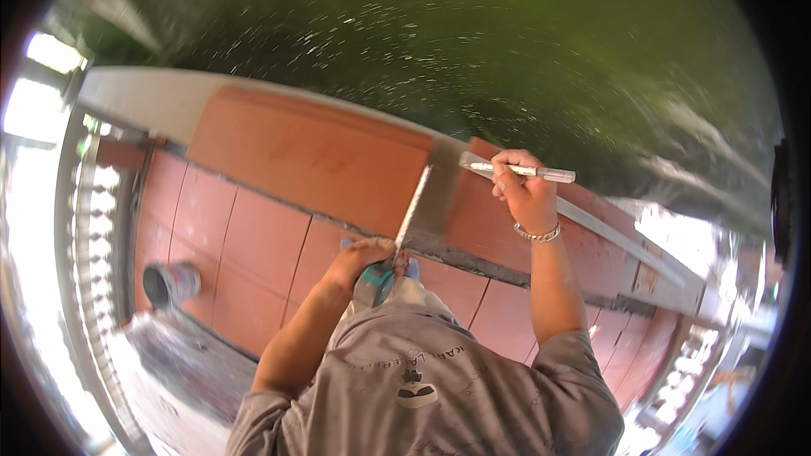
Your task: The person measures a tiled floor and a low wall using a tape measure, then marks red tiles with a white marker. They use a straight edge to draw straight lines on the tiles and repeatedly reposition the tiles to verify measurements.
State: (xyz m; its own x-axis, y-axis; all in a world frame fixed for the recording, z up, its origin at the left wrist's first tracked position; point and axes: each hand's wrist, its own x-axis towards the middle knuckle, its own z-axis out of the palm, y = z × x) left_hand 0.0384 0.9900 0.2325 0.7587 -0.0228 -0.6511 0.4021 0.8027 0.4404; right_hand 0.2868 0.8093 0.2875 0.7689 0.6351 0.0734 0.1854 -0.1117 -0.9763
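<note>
My left hand [359,263] is wrapped round a teal and grey tape measure [372,285] close to my body. Its pale blade [411,213] runs out across the ledge, along the right edge of a large terracotta tile [308,156]. A bare grey strip [441,181] separates that tile from another terracotta tile [494,215]. Above this second tile, my right hand [521,190] grips a slim whitish pen [536,172] between thumb and fingers. The pen lies nearly level, its left end near the strip; whether it touches anything cannot be told.
A long pale straight bar [621,241] lies along the ledge to the right. Below the ledge is a reddish tiled floor [245,241], with a dark bucket [173,284] at left. White balusters [95,245] line the left side. Blurred greenery [507,42] lies beyond the ledge.
</note>
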